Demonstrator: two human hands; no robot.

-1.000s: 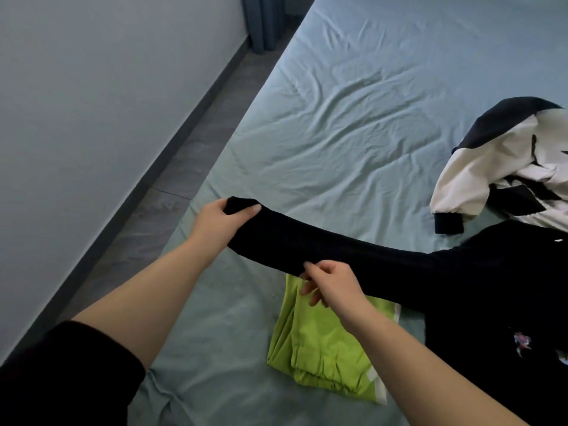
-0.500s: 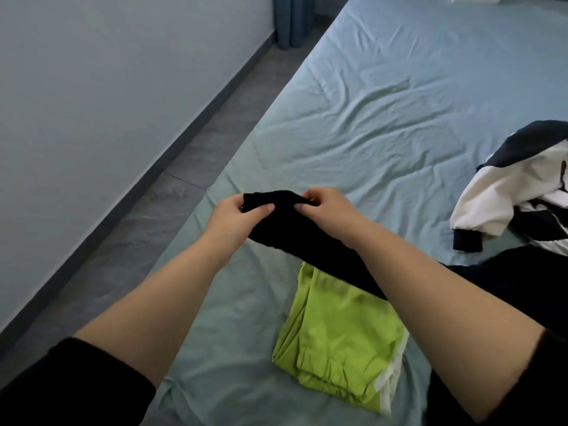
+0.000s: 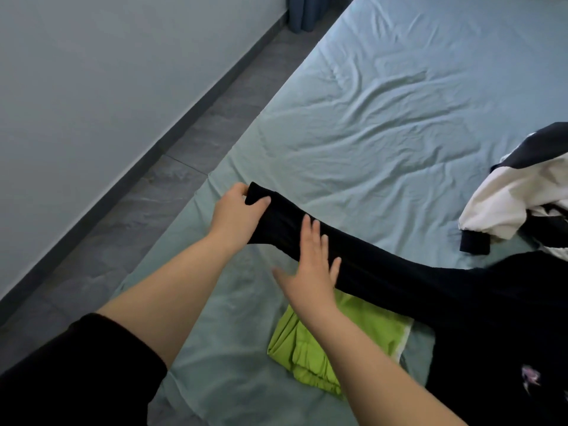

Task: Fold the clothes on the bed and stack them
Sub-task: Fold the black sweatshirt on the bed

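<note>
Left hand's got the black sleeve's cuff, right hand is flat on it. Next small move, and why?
Probably slide the right hand along the black sleeve toward the shoulder, smoothing it. The left hand pinches the cuff, with the sleeve stretched over the folded green garment, and the right hand lies flat on it, gripping nothing.

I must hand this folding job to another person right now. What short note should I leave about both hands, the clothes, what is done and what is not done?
Left hand: pinches the sleeve cuff of the black top, sleeve stretched out above the bed.
Right hand: open, fingers flat on that sleeve.
Green garment: folded, lying on the bed under the sleeve.
White and black jacket: loose heap at the right.
Done: green garment folded.
Left: fold the black top and the jacket, then stack all three.
</note>
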